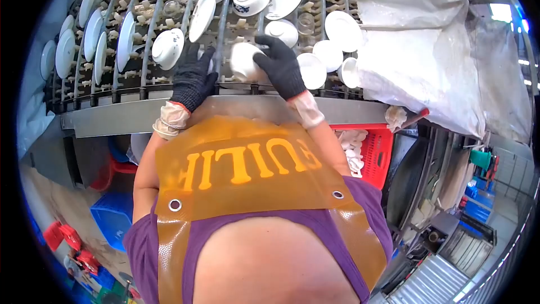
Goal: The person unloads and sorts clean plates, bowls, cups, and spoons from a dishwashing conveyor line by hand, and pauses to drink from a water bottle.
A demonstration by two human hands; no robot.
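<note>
While my right hand (279, 63) pinches the white bowl (243, 62) near my left hand (194, 77), whose grip I can't tell, I'd hold the likely brittle bowl by its rim.

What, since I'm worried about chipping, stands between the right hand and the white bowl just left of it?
Nothing visible: the right hand meets the white bowl, thumb over its right edge. Another bowl sits on the hand's other side.
</note>
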